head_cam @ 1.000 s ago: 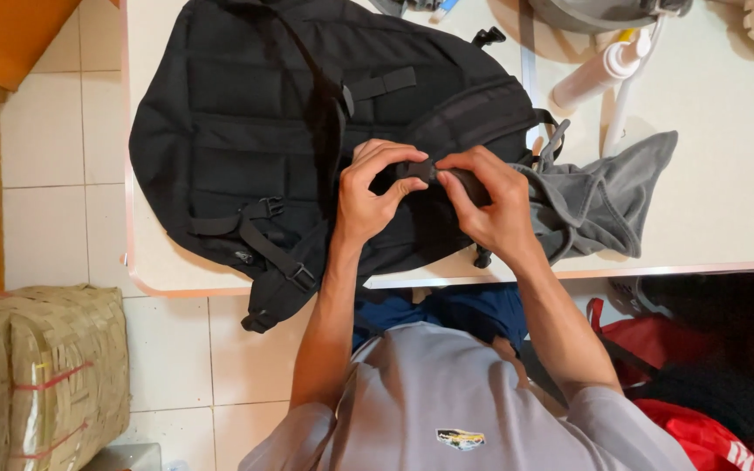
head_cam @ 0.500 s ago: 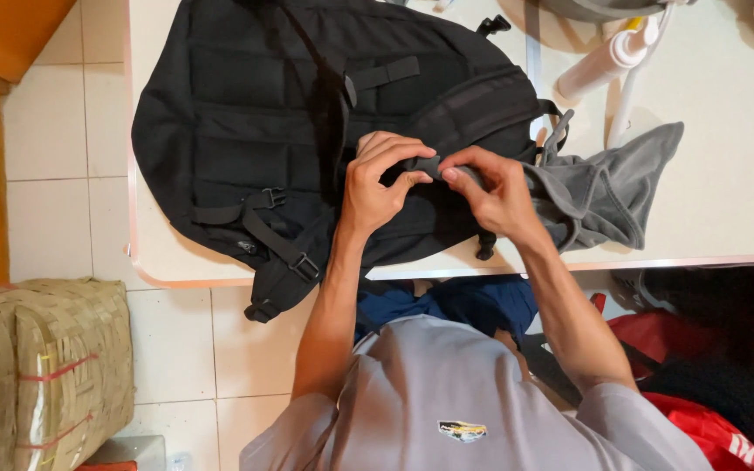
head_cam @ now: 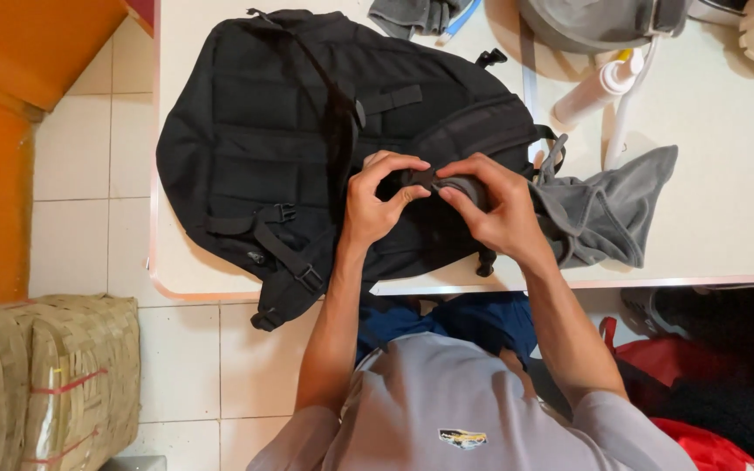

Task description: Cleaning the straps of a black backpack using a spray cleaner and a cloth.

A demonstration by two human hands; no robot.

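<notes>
A black backpack (head_cam: 290,139) lies flat on a white table (head_cam: 726,235), with straps and buckles hanging over the near edge. My left hand (head_cam: 375,208) and my right hand (head_cam: 497,209) meet over the bag's lower right part. Both pinch a fold of black fabric (head_cam: 421,179) at a pocket opening, where a grey cloth (head_cam: 460,185) shows under my right fingers. A larger grey cloth (head_cam: 604,214) lies just right of the bag, touching it.
A white bottle (head_cam: 591,92) and a white tube lie behind the cloth. A grey bag (head_cam: 595,22) sits at the table's far edge. A woven box (head_cam: 41,384) stands on the tiled floor at left. Red bags (head_cam: 700,384) lie under the table at right.
My hands have stayed together on the same spot of the backpack, with the fingers shifting slightly on the fabric. The view has drifted a little.
</notes>
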